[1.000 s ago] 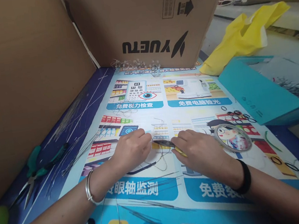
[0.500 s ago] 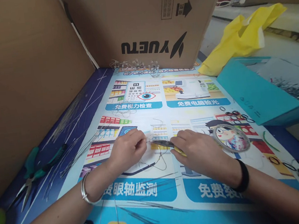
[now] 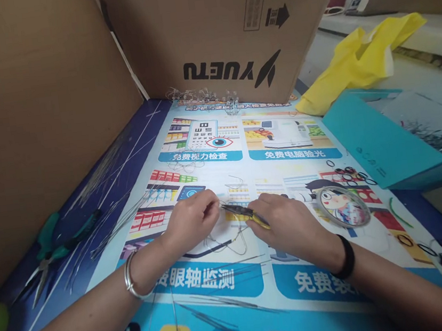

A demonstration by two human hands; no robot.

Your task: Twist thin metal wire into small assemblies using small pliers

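Observation:
Near the middle of the printed sheet, my left hand (image 3: pixel 195 215) is closed in a pinch on a thin wire, most of which its fingers hide. My right hand (image 3: pixel 287 224) is wrapped around needle-nose pliers (image 3: pixel 238 210) with yellow handles. Their dark jaws point left, and the tips are close to my left fingertips at the wire. Below the pliers hangs or lies a loop of thin bent wire (image 3: pixel 237 250); whether it joins the pinched piece I cannot tell. Straight wires (image 3: pixel 229 300) lie on the sheet in front of my hands.
Teal-handled pliers (image 3: pixel 50 251) lie at left beside more straight wires (image 3: pixel 105 174). A roll of clear tape (image 3: pixel 366 217) and black rings (image 3: pixel 348 171) are at right. Behind stand a cardboard box (image 3: pixel 205 33), a blue box (image 3: pixel 379 140) and a yellow bag (image 3: pixel 354 66). Bent wire pieces (image 3: pixel 231 102) line the back.
My right hand and the pliers have shifted slightly left, bringing the tips closer to my left fingers. The whole view has moved a little. Both hands keep their hold.

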